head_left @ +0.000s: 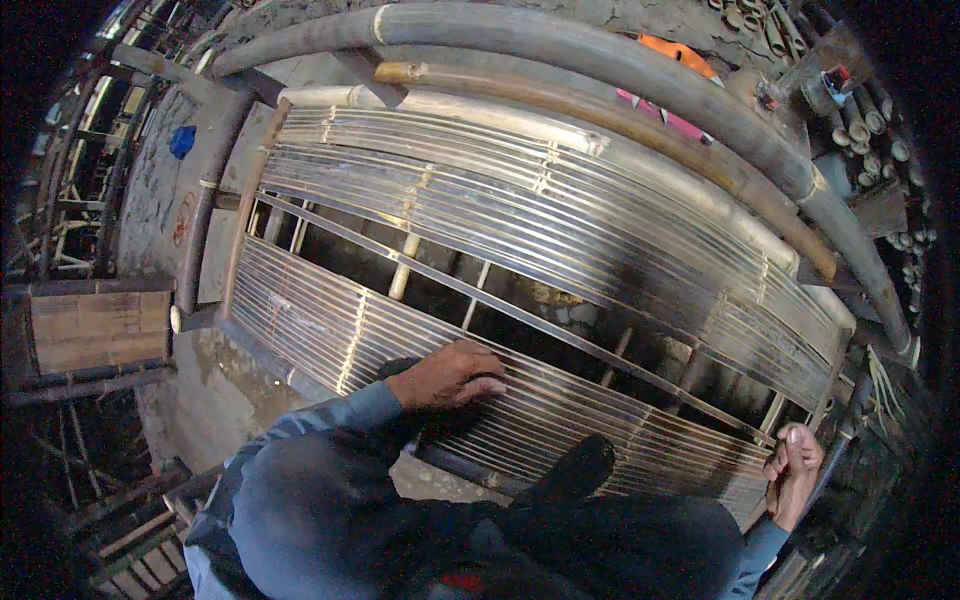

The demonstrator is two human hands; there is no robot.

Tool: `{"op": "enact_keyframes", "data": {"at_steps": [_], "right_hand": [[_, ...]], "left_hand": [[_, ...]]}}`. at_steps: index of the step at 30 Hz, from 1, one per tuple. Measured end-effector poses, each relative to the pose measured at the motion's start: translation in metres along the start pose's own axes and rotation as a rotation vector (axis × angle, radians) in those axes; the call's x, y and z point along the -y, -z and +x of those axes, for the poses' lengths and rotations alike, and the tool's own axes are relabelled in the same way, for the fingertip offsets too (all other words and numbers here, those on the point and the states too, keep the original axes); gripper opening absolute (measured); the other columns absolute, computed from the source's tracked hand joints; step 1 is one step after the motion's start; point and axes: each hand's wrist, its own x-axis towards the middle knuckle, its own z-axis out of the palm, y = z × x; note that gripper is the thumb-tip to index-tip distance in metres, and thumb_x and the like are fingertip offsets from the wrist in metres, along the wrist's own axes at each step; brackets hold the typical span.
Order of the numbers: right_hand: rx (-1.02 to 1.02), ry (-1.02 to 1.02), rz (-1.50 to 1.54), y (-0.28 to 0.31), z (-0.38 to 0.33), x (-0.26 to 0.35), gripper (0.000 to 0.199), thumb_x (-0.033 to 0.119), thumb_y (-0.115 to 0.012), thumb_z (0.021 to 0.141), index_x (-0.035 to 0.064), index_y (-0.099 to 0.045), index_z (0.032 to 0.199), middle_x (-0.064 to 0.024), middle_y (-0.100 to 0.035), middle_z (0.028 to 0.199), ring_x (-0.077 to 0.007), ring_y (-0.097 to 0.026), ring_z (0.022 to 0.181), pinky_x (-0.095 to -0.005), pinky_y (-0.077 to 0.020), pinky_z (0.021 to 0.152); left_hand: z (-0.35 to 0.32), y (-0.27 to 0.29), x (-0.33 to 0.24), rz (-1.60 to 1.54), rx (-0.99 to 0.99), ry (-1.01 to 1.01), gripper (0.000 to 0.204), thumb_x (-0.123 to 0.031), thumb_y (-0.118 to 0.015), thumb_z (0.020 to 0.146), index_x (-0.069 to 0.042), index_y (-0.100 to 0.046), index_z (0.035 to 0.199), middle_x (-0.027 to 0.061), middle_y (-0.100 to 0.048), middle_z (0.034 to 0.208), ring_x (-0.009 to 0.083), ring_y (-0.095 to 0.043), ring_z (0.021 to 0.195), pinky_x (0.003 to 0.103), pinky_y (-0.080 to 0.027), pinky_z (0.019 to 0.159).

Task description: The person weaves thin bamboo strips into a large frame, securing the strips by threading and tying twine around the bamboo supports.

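A long bench-like bamboo frame (230,250) lies in front of me, its top laid with thin split-bamboo slats (310,290). Between the near and far bands of slats runs a dark open gap, and one loose-looking bamboo strip (540,325) crosses it lengthwise. My left hand (450,375) rests on the near slats by the gap, fingers bent and thumb apart; its fingertips are partly hidden. At the right end my right hand (795,460) is closed in a pinch at the end of that strip. Pale lashings (355,335) bind the slats in rows.
A thick bamboo rail (560,45) curves along the far side. Cut bamboo poles (865,130) are piled at far right. An orange item (675,52) and a pink item (665,115) lie beyond the rail. At left stands a smaller bamboo panel (100,330); a blue scrap (182,141) lies behind.
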Motion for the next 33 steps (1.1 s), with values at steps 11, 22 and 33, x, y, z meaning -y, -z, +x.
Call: {"op": "enact_keyframes", "data": {"at_steps": [11,22,33], "right_hand": [[0.576,0.146,-0.662,-0.345,0.065,-0.029,0.017,0.017,-0.059,0.096,0.0049,-0.064,0.107,-0.0225,-0.069,0.094,-0.0351,-0.071,0.093,-0.0460,-0.0547,0.078],[0.450,0.607,-0.916,-0.454,0.098,-0.137,0.015,0.014,-0.066,0.085,0.0048,-0.072,0.094,-0.0243,-0.067,0.078,-0.0448,-0.066,0.075,-0.0529,-0.0516,0.064],[0.661,-0.434,0.260,-0.418,0.052,-0.054,0.037,0.011,-0.059,0.098,0.0083,-0.058,0.135,0.0006,-0.066,0.093,-0.0070,-0.056,0.059,-0.0213,-0.0401,0.043]], "left_hand": [[0.027,0.059,0.077,0.478,-0.168,0.278,0.033,-0.035,-0.058,0.099,-0.004,-0.067,0.103,0.0195,-0.067,0.109,0.0367,-0.061,0.109,0.048,-0.044,0.098],[0.051,0.039,0.144,0.250,-0.042,0.420,0.030,-0.018,-0.067,0.082,-0.011,-0.073,0.111,0.0189,-0.070,0.105,0.0384,-0.066,0.103,0.051,-0.053,0.087],[0.029,0.081,0.118,-0.194,-0.255,0.082,0.015,-0.018,-0.072,0.079,-0.006,-0.074,0.087,0.0163,-0.060,0.089,0.0362,-0.058,0.092,0.047,-0.047,0.081]]}}
